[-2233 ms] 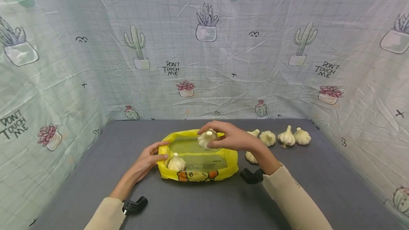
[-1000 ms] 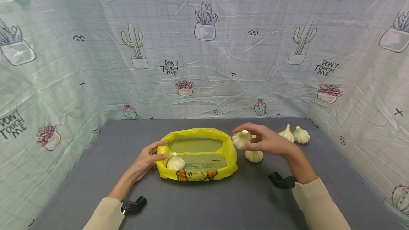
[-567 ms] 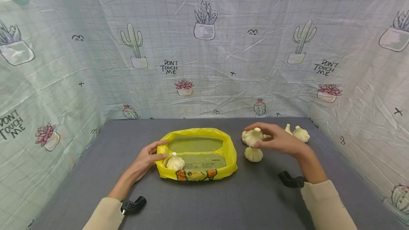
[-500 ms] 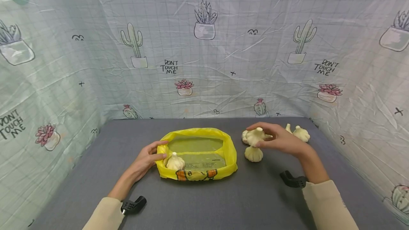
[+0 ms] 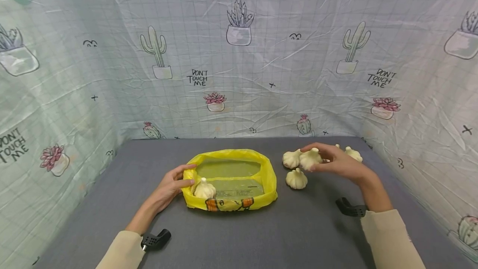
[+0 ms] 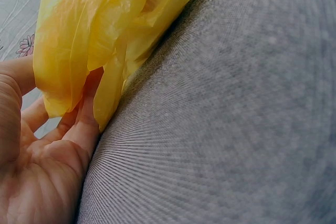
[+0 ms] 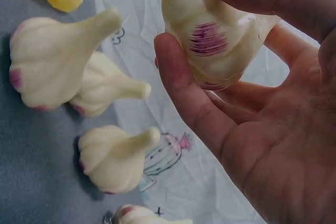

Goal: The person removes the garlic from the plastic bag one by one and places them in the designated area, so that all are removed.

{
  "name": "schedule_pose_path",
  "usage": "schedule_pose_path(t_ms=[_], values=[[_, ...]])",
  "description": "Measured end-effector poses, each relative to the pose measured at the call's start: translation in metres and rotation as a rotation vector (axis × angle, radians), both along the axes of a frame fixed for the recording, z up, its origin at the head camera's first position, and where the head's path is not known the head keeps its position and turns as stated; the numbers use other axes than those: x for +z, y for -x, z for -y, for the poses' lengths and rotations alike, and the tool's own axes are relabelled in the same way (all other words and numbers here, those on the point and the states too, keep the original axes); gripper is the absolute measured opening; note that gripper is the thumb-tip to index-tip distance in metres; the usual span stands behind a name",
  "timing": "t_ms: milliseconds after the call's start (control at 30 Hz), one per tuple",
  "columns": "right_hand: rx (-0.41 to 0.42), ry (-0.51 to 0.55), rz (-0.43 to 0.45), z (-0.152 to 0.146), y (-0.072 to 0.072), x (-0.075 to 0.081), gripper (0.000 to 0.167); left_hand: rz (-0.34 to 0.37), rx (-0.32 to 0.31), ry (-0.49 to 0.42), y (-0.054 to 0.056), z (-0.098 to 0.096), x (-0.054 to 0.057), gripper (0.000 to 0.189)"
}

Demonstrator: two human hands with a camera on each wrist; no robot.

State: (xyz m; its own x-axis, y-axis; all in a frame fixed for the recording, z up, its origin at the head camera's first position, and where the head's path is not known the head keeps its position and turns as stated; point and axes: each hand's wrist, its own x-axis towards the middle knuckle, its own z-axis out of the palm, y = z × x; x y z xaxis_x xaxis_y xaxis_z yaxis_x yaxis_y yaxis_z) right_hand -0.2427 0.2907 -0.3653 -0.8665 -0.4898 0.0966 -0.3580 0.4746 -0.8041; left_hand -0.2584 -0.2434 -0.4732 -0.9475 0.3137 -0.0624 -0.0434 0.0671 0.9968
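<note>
My left hand [image 5: 169, 187] holds the left rim of a yellow plastic bag [image 5: 269, 182], its thumb and fingers on either side of the film. The bag lies with its mouth spread wide, and one garlic bulb [image 5: 205, 189] sits inside at the left. In the left wrist view, folds of the bag [image 6: 79, 40] hang between thumb and fingers. My right hand [image 5: 341, 163] pinches a garlic bulb [image 5: 310, 160], which has purple streaks in the right wrist view [image 7: 207, 35]. Beside it on the table are two bulbs, one farther back [image 5: 291, 159] and one nearer [image 5: 296, 179].
Another bulb [image 5: 353, 154] lies at the right rear, partly behind my right hand; the stem of one more shows next to it. The grey table [image 5: 239, 240] ends at a hanging cloth [image 5: 261, 111] printed with cacti, which also closes in both sides.
My right hand has carried the garlic bulb from over the bag to the right, among the other bulbs, uncovering two of them. My left hand and the bag have stayed in place.
</note>
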Motion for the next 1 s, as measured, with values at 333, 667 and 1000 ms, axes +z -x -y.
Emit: schedule_pose_path(t_ms=[333, 667, 1000], values=[[-0.025, -0.023, 0.004, -0.014, 0.001, -0.006, 0.046, 0.002, 0.001, 0.001, 0.000, 0.000, 0.000, 0.064], [-0.045, -0.070, 0.004, -0.030, 0.007, -0.019, 0.049, 0.000, 0.000, -0.003, 0.000, 0.000, 0.000, 0.065], [-0.039, -0.080, 0.094, -0.042, 0.011, -0.034, 0.053, 0.000, 0.006, 0.009, 0.000, 0.000, 0.001, 0.064]])
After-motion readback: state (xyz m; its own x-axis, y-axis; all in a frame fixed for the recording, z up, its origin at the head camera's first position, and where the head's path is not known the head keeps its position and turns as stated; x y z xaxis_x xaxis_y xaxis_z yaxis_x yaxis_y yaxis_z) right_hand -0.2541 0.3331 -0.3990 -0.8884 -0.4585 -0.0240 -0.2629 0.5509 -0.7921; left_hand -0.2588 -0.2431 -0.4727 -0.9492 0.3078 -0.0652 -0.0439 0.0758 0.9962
